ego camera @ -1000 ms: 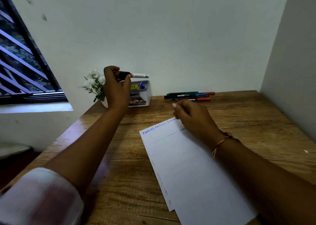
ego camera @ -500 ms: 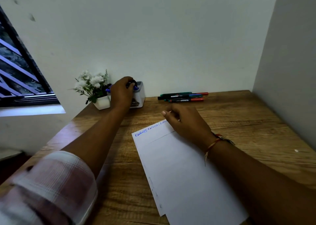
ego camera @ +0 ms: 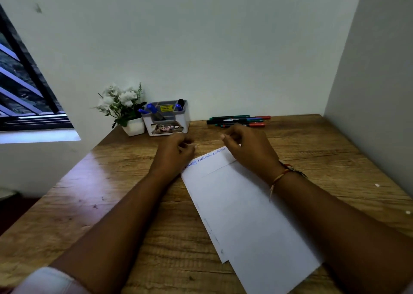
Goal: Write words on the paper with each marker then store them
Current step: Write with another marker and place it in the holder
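The wood-grain table [ego camera: 111, 204] carries a smooth white paper [ego camera: 245, 215], creased and lying aslant, with blue writing along its top edge. The left hand [ego camera: 174, 155] lies loosely curled and empty at its corner. The right hand [ego camera: 250, 153] rests half-curled on the sheet, nothing visible in it. The boxy plastic holder [ego camera: 183, 120] already has blue-capped markers [ego camera: 152, 108] in it. Likely next is a forward reach for one of the slim loose markers [ego camera: 237, 121] by the wall, then uncapping it.
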Motion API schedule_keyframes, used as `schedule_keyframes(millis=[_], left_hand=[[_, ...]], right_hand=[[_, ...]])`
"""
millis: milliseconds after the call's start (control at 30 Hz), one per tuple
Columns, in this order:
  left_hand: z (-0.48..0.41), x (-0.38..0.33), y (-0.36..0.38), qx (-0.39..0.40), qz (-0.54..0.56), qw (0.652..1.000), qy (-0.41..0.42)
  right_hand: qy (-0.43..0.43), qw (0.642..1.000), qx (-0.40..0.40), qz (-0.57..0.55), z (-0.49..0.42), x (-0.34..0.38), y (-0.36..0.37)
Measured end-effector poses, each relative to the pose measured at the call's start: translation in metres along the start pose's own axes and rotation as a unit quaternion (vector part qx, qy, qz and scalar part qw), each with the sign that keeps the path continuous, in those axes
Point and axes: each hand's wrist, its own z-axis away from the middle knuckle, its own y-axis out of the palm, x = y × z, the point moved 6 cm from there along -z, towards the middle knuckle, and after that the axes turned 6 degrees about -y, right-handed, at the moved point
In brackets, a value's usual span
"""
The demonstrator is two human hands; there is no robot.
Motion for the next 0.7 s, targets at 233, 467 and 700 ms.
schedule_keyframes(millis=[233, 467, 700], left_hand=[[-0.009, 0.005, 0.005, 0.049, -0.022, 0.998, 0.011], [-0.016, 0.008, 0.007, 0.06, -0.03, 0.998, 0.017], [-0.018, 0.008, 0.007, 0.061, -0.03, 0.997, 0.019]], right_hand=[[0.106, 0.972, 0.092, 0.19, -0.035, -0.038, -0.021], [0.099, 0.942, 0.15, 0.282, -0.063, -0.088, -0.024], [0.084, 0.933, 0.134, 0.323, -0.07, -0.1, -0.019]])
